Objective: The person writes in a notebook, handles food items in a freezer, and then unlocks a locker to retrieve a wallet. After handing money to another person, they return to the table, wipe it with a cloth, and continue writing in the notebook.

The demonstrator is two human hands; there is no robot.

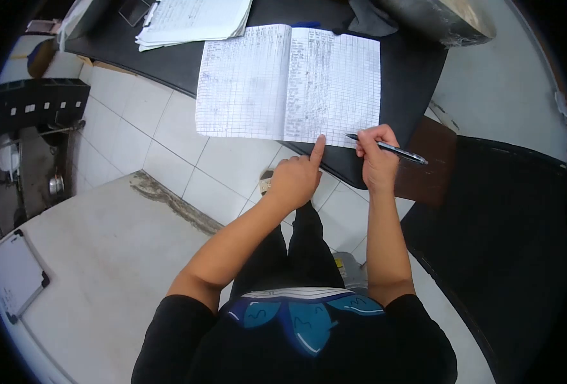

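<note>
An open notebook [242,89] with gridded pages and rows of handwriting lies on the black table [414,80]. My left hand [296,179] is at its lower edge, the index finger stretched onto the right page and the other fingers curled under. Pinched in my right hand [378,157] is a black pen [404,153], its tip over the lower right corner of the right page. Whether the tip touches the paper cannot be made out.
A stack of papers [194,19] lies left of the notebook, and a grey cloth [371,19] beyond it. A whiteboard [17,275] rests at the far left. A black surface [494,256] stands at right; white floor tiles [162,141] show below.
</note>
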